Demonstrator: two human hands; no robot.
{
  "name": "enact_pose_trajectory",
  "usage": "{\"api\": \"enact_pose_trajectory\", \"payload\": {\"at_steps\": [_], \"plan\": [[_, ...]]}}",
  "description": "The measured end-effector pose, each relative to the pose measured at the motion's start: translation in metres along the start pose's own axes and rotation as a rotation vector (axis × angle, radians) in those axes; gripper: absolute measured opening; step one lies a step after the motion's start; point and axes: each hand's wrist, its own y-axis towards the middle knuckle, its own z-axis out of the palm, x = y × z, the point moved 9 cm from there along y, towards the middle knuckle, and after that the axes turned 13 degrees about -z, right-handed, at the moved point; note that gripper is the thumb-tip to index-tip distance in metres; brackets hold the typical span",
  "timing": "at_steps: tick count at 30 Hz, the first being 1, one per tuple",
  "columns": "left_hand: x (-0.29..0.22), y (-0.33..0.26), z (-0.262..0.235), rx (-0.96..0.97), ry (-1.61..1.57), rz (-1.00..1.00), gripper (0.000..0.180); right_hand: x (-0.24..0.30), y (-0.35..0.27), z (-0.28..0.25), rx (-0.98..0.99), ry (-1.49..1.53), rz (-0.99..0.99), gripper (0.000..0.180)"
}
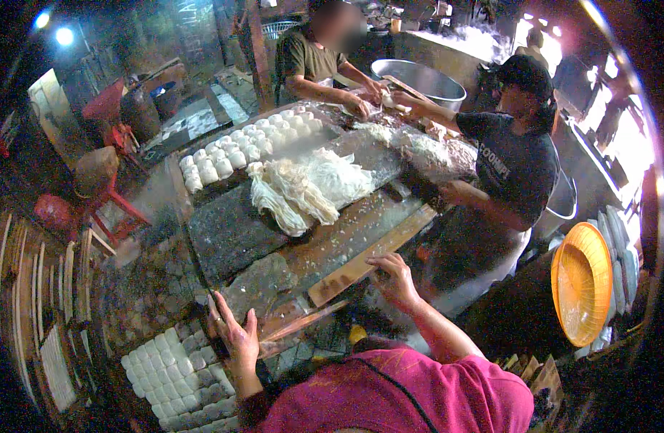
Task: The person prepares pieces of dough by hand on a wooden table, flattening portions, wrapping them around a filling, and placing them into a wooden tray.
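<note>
The left hand (234, 335), at seven o'clock, is spread with the thumb held away from the fingers, at the near corner of the wooden table (339, 242); the right hand (393, 278), between four and five o'clock, is loosely curled over the pale wooden strip (346, 274) that runs along the table's near side, and I cannot tell whether it touches it or pinches anything. A crumpled white cloth (296, 195) lies close to the middle on a grey slab (234, 231), with rows of white lumps (231, 151) between ten and eleven. More white blocks (177, 368) sit between seven and eight. A person in an olive top (303, 61) works at twelve, another in a dark top (519, 144) at two, a metal tub (422, 86) at one, and an orange basket (581, 281) between three and four
</note>
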Motion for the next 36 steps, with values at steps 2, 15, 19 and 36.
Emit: {"api": "enact_pose_trajectory", "payload": {"at_steps": [2,15,19,36], "plan": [[-0.002,0.000,0.001,0.006,0.051,-0.027,0.074,0.002,0.010,-0.002,-0.010,0.027,-0.002,0.026],[-0.007,0.060,0.008,-0.135,0.056,-0.287,0.056,-0.209,0.187,0.047,0.017,-0.267,0.317,0.066],[-0.002,0.065,0.036,-0.104,0.323,-0.354,0.056,-0.227,0.204,0.110,0.177,-0.383,0.311,0.081],[0.001,0.056,0.034,-0.152,0.402,-0.359,0.052,-0.200,0.283,0.039,-0.024,1.185,0.508,0.037]]}}
